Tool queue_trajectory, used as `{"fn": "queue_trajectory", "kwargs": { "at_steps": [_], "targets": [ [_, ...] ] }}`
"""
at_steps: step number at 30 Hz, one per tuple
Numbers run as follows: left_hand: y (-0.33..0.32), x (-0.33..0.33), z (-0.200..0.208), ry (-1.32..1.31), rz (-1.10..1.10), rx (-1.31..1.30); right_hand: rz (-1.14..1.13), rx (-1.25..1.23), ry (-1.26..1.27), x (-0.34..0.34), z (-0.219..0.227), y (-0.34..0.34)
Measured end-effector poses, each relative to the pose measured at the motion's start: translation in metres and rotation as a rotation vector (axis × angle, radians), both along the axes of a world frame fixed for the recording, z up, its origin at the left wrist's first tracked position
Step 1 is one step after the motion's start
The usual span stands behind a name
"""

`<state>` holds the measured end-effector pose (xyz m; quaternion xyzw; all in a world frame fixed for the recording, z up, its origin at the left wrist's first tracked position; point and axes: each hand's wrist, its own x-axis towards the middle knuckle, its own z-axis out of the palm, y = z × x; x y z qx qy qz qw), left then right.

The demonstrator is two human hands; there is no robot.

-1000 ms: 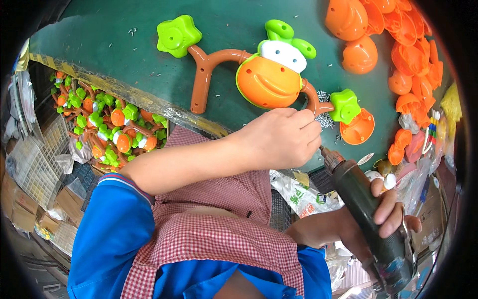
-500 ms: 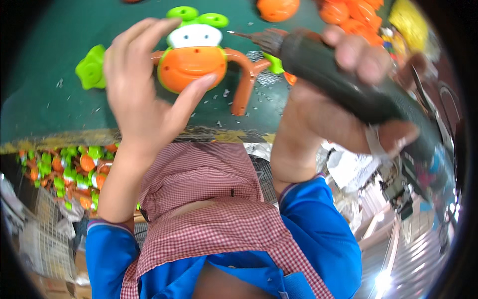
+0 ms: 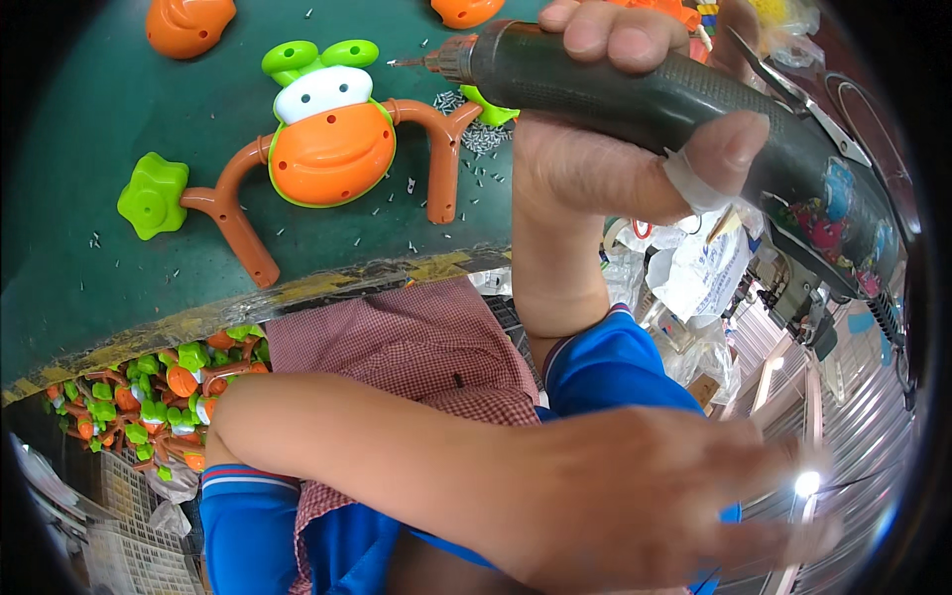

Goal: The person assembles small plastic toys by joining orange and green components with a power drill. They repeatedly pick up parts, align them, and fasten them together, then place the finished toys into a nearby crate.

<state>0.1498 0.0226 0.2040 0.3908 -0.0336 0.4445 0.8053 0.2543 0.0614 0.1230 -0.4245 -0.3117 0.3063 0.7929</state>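
My right hand, white tape round its thumb, is wrapped about a dark electric screwdriver. Its thin bit points left, just beyond the green ears of a plastic toy. That toy lies on the green table, its orange muzzle and white eyes turned up, brown branch-shaped arms on both sides and a green star-shaped piece at its left end. Across my body to the lower right reaches my left hand, blurred, with fingers stretched apart and nothing visible in them.
Small screws lie in a pile right of the toy, others scattered about. Orange parts rest at the table's far side. Finished-looking toys are heaped below the table's taped edge. Metal scissors show behind the screwdriver.
My left hand has left the toy and swung down and across to the right. The screwdriver stays in my right hand. The view has shifted, showing the toy's left arm uncovered.
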Motion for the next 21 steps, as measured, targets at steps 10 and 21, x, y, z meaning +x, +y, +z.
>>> {"fn": "queue_trajectory", "kwargs": {
  "at_steps": [10,21],
  "targets": [
    [-0.001,-0.003,-0.062,0.362,0.051,0.403,0.181,0.108,-0.107,0.028,-0.025,-0.015],
    [0.066,-0.091,-0.159,1.599,0.35,0.412,0.455,0.042,-0.143,0.012,-0.006,-0.015]
  ]
}}
